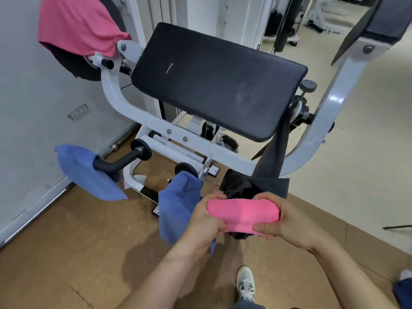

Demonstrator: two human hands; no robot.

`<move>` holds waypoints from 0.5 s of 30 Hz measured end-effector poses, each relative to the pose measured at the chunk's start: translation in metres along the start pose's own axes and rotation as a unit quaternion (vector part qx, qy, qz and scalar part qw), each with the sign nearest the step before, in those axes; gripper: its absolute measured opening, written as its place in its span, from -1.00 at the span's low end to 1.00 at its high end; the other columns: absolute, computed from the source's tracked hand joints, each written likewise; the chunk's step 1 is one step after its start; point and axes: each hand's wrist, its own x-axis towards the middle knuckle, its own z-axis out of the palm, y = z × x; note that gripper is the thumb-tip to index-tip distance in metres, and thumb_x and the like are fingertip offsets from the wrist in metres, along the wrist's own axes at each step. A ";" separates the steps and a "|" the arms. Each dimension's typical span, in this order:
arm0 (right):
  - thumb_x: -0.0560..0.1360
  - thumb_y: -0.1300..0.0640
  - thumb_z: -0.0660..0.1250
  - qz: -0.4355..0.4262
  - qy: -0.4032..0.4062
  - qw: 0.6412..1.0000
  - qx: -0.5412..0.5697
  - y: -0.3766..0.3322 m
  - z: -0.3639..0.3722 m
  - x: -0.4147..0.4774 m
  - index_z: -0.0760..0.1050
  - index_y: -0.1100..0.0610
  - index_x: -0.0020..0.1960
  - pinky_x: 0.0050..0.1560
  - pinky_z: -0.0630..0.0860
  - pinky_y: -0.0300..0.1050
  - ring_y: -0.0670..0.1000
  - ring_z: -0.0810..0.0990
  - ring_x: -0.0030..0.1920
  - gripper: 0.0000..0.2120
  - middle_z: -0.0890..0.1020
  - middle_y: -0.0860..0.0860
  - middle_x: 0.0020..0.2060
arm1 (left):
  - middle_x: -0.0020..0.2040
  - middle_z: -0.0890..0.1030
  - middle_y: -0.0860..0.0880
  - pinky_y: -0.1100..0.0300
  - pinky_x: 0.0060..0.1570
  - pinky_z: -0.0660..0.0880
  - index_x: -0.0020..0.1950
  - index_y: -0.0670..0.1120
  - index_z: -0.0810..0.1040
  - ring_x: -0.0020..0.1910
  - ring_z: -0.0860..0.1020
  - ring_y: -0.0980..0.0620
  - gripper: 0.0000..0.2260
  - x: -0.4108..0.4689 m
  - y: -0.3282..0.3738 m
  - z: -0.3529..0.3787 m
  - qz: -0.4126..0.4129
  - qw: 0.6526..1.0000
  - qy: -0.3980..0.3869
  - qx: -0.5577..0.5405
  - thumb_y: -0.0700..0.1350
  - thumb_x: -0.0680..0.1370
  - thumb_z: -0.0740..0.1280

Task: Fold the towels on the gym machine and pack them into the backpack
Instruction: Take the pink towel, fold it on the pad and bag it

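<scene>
- The left hand (207,221) and the right hand (283,219) hold a folded pink towel (243,216) between them, below the black pad (218,81) of the gym machine and closer to the camera.
- The left hand's fingers are curled round the left end of the bundle, thumb on top.
- The right hand grips the right end, thumb above and fingers wrapped underneath.
- The bundle is a short, thick roll lying crosswise, clear of the pad.
- A second pink towel (78,25) is draped over a round roller up and to the left of the black pad.
- A blue towel (89,172) covers the end of a black handle (118,162), below and left of the pad.
- The other blue towel (178,204) hangs below the pad's left half, just beside the left hand.
- A dark grey cloth (270,157) hangs from the white frame (138,112) under the pad's right end; its lower part is bunched just behind the hands.
- A pale sneaker (245,284) stands on the brown floor mat (66,253), well below the pad.
</scene>
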 end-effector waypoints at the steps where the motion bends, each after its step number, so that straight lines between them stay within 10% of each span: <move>1: 0.35 0.29 0.54 -0.009 -0.011 0.999 -0.039 0.005 -0.015 0.008 0.51 -0.07 0.13 -0.14 0.61 -0.04 -0.09 0.63 -0.09 -0.54 0.61 -0.11 -0.06 | -0.13 0.62 0.02 0.14 -0.30 0.56 0.08 -0.01 0.55 -0.17 0.58 0.03 -0.52 0.007 -0.005 0.011 0.012 0.999 0.017 0.028 -0.39 0.23 0.34; 6: 0.36 0.23 0.48 -0.059 -0.048 0.974 -0.212 0.024 -0.069 0.044 0.53 -0.20 0.04 -0.19 0.39 -0.48 -0.35 0.53 -0.10 -0.60 0.62 -0.31 -0.14 | -0.18 0.59 0.14 0.35 -0.24 0.47 0.05 -0.03 0.52 -0.25 0.52 0.29 -0.57 0.036 -0.049 0.062 0.025 0.985 0.101 0.134 -0.10 0.24 0.56; 15: 0.44 0.23 0.37 -0.146 -0.013 0.885 -0.442 0.073 -0.082 0.082 0.46 -0.07 0.36 -0.28 0.34 -0.34 -0.01 0.57 -0.05 -0.48 0.55 -0.09 0.06 | 0.22 0.46 -0.08 0.12 0.19 0.44 0.32 0.12 0.44 0.21 0.48 -0.08 -0.64 0.100 -0.141 0.088 -0.149 0.928 0.224 0.258 0.00 0.52 0.35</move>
